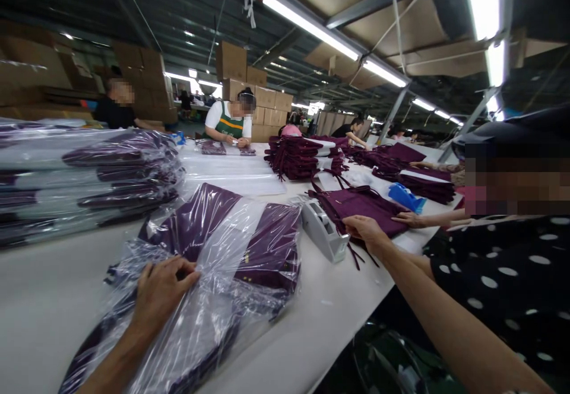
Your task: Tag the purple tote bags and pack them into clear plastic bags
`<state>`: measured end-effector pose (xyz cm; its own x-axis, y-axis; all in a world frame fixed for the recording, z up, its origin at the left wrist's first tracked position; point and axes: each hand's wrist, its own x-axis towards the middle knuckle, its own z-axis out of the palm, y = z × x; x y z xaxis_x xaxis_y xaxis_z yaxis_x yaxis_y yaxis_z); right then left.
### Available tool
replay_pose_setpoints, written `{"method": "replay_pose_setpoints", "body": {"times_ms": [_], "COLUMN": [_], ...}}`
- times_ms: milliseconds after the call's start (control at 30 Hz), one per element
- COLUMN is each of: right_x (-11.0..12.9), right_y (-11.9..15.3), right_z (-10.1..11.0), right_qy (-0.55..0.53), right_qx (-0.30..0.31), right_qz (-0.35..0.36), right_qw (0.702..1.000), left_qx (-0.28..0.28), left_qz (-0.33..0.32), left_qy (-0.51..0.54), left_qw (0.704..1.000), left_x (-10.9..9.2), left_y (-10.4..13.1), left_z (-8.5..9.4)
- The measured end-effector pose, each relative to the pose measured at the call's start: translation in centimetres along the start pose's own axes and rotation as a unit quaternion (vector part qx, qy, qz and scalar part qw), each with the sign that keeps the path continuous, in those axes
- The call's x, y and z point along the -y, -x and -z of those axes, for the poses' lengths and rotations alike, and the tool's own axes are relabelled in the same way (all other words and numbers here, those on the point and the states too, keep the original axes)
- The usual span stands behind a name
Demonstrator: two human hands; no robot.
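Note:
A purple bag wrapped in clear plastic (271, 245) lies on the white table, a pale band across its middle. My left hand (167, 281) rests on the wrapping, thumb and fingertips pinched together at the plastic. Just beyond the bag's right side stands a white tape dispenser (323, 234). At its right end is my right hand (367, 231), fingers bent and pressed together; whatever they hold is too small to make out. An unwrapped purple bag (360, 204) lies right behind the dispenser, with a neighbour's hand (409, 219) on its right part.
Plastic-wrapped bags (120, 174) are piled at the left. Clear plastic sheets (231, 174) lie beyond the wrapped bag. Stacked purple bags (298, 156) and a blue item (406, 198) are farther back. A person in polka dots (503, 269) stands close at the right.

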<state>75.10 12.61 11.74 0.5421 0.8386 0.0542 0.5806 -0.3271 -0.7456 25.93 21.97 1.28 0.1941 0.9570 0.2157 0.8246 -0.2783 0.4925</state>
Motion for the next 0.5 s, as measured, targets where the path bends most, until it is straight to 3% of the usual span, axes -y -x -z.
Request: {"method": "replay_pose_setpoints", "body": {"times_ms": [167,333,433,500], "right_x": [-2.9,-7.1,-6.5,-3.7], "right_y": [3.0,5.8,6.7,7.1], "right_z": [-0.8,-1.7,-0.8,-1.1], "right_qy": [-0.136,-0.141,-0.113,-0.094], "right_qx": [0.008,0.027,0.102,0.216], "right_qz": [-0.064,-0.152,-0.135,-0.077], "right_qw": [0.989,0.978,0.979,0.969], "left_qx": [0.004,0.007,-0.017,-0.036], "left_qz": [0.005,0.009,0.017,0.012], "left_qy": [-0.001,0.003,0.019,0.038], "left_qw": [1.0,1.0,1.0,0.999], "left_x": [0.0,0.0,-0.3,-0.7], "left_y": [-0.2,-0.4,-0.1,0.2], "left_z": [0.0,0.1,0.2,0.3]}}
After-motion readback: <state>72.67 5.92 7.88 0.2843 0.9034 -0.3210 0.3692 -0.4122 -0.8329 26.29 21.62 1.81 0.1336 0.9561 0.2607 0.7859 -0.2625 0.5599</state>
